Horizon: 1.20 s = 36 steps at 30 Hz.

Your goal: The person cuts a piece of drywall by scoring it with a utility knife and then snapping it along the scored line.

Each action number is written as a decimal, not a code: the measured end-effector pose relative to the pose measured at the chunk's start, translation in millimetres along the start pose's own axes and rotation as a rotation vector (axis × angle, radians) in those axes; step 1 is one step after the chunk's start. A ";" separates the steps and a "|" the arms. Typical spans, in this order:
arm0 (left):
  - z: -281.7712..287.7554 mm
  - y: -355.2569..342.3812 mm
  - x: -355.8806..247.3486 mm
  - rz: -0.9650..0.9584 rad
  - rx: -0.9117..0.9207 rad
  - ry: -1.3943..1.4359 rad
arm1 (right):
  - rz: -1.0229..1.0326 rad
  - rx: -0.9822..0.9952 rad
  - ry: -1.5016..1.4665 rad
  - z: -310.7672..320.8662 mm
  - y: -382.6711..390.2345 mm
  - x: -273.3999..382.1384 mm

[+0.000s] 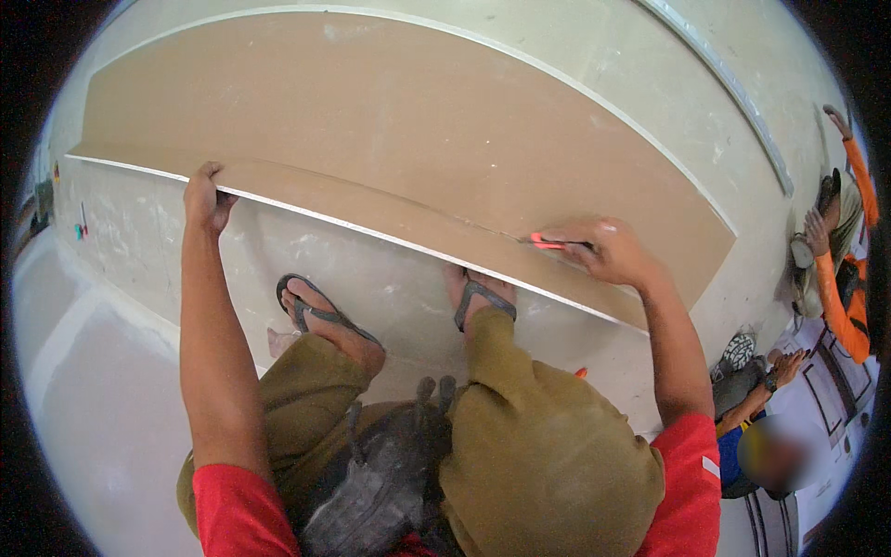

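A large brown board [418, 102] with white edges lies across the view, its near strip bent along a long crease. My left hand [209, 197] grips the near white edge at the left, fingers over the top and thumb below. My right hand [603, 251] is closed on an orange utility knife [548, 239], whose blade end rests at the crease right of centre. My two sandalled feet [325, 316] are just below the near edge, the right one partly hidden under it.
A long metal channel [724, 79] lies beyond the board. At the right, co-workers in orange sleeves [845, 311] and a dark blue shirt [733, 459] sit near printed sheets [845, 399]. Small tools [82, 223] lie at far left. A small orange object [580, 373] lies behind my right knee.
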<state>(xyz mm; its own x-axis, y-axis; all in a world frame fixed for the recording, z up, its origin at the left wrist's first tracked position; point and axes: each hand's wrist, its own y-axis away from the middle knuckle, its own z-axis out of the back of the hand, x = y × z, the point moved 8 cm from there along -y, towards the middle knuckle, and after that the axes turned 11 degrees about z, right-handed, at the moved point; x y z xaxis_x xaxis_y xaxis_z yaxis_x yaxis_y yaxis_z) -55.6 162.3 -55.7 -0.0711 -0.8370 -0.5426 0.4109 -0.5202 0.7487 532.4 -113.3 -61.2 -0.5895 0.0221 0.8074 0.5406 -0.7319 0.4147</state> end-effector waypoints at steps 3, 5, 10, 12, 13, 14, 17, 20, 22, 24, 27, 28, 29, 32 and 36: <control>4.5 2.8 1.7 -0.022 -0.016 0.010 | -0.081 -0.057 -0.140 11.4 18.1 -1.5; -0.9 3.5 6.3 -0.029 -0.011 0.034 | -0.151 -0.131 -0.307 13.4 24.3 5.0; 39.5 -20.0 12.8 -0.048 -0.026 -0.063 | -0.139 -0.422 -0.606 -16.1 -11.0 47.6; 1.1 -20.9 13.0 0.040 -0.016 0.008 | -0.091 -0.512 -0.648 -16.9 -26.4 77.4; -33.8 -6.7 13.3 0.049 -0.003 -0.014 | -0.186 -0.485 -0.545 -22.5 -30.8 80.2; -33.1 -1.1 7.0 0.051 0.013 0.011 | -0.248 -0.454 -0.458 -26.5 -44.3 91.4; -6.6 -0.7 -4.4 0.043 -0.005 0.127 | 0.085 -0.456 -0.107 -41.8 -107.4 153.0; -9.9 8.1 -7.0 0.046 -0.025 0.255 | 0.095 -0.273 0.144 -55.0 -138.9 173.6; 8.6 -9.1 -18.5 0.029 -0.027 0.280 | 0.177 -0.342 0.154 -61.0 -145.4 169.8; 25.1 -29.5 -33.2 -0.004 -0.065 0.270 | 0.083 -0.316 0.139 -68.3 -150.3 146.5; 55.3 -58.7 -65.9 -0.030 -0.161 0.245 | 0.019 -0.316 0.029 -63.2 -151.7 135.4; 63.3 -69.1 -76.1 -0.022 -0.214 0.228 | 0.018 -0.309 0.043 -63.9 -147.8 131.4; 69.7 -79.6 -83.1 -0.016 -0.214 0.241 | 0.004 -0.326 0.012 -64.4 -142.0 123.1; 119.8 -106.0 -123.8 -0.180 -0.249 0.234 | -0.056 -0.289 -0.105 -53.7 -152.3 143.1; 166.1 -159.9 -131.3 -0.057 -0.271 0.041 | -0.315 -0.271 -0.310 -41.3 -158.9 140.6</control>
<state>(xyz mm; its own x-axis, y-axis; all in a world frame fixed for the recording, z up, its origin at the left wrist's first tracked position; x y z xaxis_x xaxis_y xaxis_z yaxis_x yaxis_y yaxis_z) -263.0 327.2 -40.8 -0.0671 -0.7971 -0.6001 0.6359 -0.4976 0.5899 338.9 -22.0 -30.9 -0.4710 0.4404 0.7644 0.1666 -0.8064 0.5673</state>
